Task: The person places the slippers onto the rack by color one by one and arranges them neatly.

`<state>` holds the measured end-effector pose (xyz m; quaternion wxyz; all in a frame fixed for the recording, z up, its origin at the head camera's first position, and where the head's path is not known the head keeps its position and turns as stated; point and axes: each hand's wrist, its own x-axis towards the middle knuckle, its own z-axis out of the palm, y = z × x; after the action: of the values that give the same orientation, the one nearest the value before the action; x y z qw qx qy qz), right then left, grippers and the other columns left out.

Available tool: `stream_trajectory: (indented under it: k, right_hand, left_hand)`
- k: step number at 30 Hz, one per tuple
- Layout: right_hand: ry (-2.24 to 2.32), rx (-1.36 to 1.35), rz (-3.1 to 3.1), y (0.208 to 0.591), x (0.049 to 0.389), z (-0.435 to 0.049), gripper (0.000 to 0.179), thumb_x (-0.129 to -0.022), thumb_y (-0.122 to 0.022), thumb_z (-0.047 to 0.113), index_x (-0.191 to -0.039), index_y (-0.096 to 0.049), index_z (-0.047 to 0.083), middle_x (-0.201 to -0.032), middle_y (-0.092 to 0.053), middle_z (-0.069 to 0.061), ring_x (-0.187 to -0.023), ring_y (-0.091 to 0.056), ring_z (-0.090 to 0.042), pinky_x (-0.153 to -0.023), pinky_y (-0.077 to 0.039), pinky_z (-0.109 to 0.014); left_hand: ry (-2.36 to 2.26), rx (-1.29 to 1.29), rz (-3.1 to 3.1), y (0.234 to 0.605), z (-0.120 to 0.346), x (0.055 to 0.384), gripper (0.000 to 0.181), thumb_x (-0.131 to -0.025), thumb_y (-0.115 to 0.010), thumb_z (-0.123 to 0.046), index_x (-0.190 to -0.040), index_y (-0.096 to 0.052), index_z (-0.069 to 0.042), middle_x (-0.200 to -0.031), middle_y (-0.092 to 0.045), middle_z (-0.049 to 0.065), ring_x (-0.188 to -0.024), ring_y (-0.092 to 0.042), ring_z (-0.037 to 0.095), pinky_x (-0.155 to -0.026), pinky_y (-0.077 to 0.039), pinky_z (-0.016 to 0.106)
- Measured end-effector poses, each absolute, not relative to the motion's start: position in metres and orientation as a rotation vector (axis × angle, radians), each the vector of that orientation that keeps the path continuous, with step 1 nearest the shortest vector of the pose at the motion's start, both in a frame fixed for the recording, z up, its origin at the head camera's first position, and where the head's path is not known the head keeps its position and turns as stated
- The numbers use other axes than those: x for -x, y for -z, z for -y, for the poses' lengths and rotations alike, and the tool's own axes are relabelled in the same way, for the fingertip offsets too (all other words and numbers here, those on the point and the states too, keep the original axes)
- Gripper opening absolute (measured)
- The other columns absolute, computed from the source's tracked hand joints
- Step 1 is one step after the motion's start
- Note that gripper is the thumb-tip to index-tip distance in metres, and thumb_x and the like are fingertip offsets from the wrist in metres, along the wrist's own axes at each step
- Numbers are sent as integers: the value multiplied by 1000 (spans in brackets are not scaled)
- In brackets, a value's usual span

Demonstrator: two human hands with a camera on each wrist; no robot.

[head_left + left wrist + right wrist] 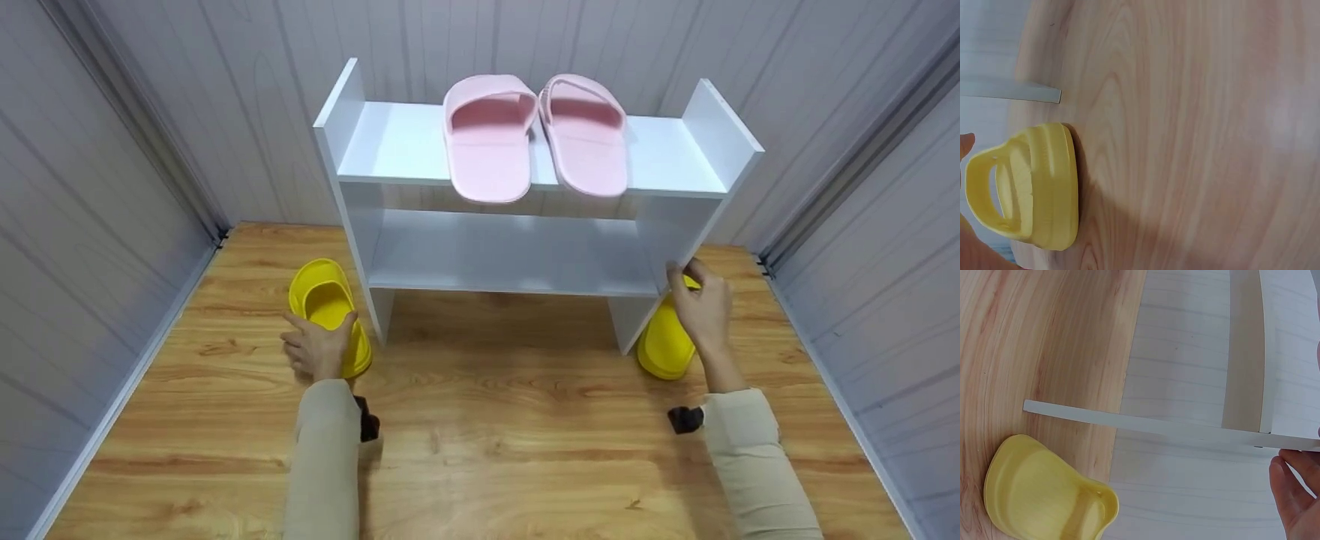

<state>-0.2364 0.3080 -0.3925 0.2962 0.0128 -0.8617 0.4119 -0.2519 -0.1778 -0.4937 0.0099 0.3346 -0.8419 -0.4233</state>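
In the head view, my left hand (316,349) is spread over a yellow clog (330,304) on the floor left of the white shoe rack (499,251). Its thumb is at the clog's right side and its fingers at the left; the left wrist view shows the thumb apart from that yellow clog (1053,185). My right hand (703,304) pinches the front edge of the rack's right side panel (1185,426), with fingers on the outer face. Below that hand, another yellow clog (666,341) stands on the floor beside the panel, partly hidden.
Two pink slippers, one left (491,161) and one right (589,154), sit on the rack's top shelf (405,142), toes to the back. Panelled walls (247,97) enclose the wooden floor (495,450) at the back and both sides.
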Motion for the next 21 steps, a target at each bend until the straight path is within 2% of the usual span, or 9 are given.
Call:
stream_trajectory:
  k: [7, 15, 21]
  right_hand:
    - [-1086, -19, 2292, 392, 237, -307, 28, -87, -53, 23, -93, -66, -1, -94, -64, -15, -89, -59, -21, -71, -49, -37]
    - [-1100, -40, 2289, 392, 238, -309, 31, -87, -53, 24, -99, -64, -2, -96, -63, -15, -91, -59, -23, -71, -49, -36]
    - [-1095, -36, 2307, 393, 237, -309, 31, -87, -52, 24, -98, -64, -2, -97, -63, -15, -91, -59, -23, -71, -49, -37]
  left_hand:
    - [1333, -1079, 2628, 496, 179, 251, 111, -74, -56, -56, -135, 25, -12, -137, 12, 33, -126, 7, 44, -96, -6, 59]
    - [1286, -1047, 2657, 497, 174, 249, 116, -71, -60, -57, -135, 24, -10, -136, 3, 33, -125, 1, 45, -96, -9, 57]
    - [1244, -1006, 2685, 499, 170, 247, 117, -70, -61, -58, -136, 22, -7, -134, -1, 31, -124, -1, 44, -94, -10, 58]
